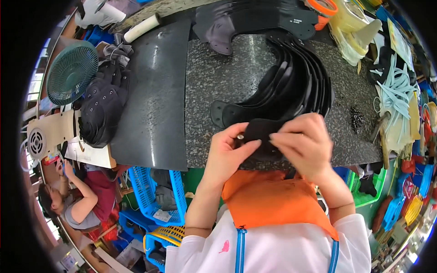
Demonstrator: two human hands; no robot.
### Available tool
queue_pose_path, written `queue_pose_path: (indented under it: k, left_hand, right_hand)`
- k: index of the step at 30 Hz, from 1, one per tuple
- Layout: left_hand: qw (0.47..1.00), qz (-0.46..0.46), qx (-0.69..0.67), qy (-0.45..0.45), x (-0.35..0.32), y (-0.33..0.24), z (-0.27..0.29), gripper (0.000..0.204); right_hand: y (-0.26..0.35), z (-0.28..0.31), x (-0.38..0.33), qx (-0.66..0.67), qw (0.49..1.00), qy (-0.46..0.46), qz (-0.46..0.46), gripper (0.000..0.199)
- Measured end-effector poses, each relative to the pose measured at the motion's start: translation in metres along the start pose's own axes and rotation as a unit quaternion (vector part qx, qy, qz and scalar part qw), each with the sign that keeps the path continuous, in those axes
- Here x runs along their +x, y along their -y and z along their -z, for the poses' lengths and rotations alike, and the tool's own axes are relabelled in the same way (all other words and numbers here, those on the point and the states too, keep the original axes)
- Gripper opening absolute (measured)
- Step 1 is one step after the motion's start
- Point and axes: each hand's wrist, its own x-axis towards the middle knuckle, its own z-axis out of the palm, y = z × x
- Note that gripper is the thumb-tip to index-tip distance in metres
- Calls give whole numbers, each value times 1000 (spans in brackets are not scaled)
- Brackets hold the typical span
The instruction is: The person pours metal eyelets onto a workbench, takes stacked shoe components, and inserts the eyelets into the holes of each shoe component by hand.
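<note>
Pinching 1 black curved cut piece [259,136] between both hands over the near edge of the speckled stone slab [205,91]. Left hand [227,152]: thumb on top, fingers curled under, clamped on the piece's left end beside a small metal stud [240,136]. Right hand [302,145]: fingertips pressed down on the right end, thumb hidden beneath. Piece sits between the 2 hands, just in front of the chest and orange apron [273,200].

Handling guess: thin, light, floppy sheet, leather-like or synthetic; bends easily, not fragile, matte so little slip. Best held at the ends or edges, near the stud.

Fanned stack of similar black pieces [291,86] lies on the slab just beyond the hands, nearly touching the held one. Dark rubber mat [150,100] left of the slab.
</note>
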Motion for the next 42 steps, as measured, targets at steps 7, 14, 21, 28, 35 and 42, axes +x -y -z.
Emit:
queue_pose_path:
  k: [7, 14, 21, 28, 35, 42]
  left_hand:
    - [989, 42, -138, 11, -1, 7, 2, 29]
    - [984, -109, 111, -91, 11, 23, 10, 6]
    - [923, -174, 321, -124, 14, 13, -7, 21]
    - [804, -199, 500, -254, 7, 27, 24, 38]
    - [908, -161, 307, -235, -7, 30, 16, 28]
    - [974, -95, 45, -199, -13, 17, 7, 21]
  right_hand:
    - [7, -21, 6, -52, 998, 9, 19, 28]
    - [-50, 54, -10, -151, 957, -80, -233, 27]
    - [-120, 81, -56, -402, 885, 35, -232, 25]
    - [-99, 81, -53, -264, 915, 14, -305, 13]
    - [-94, 71, -51, -351, 919, 30, -176, 13]
    - [13, -9, -6, 30, 994, 58, -88, 20]
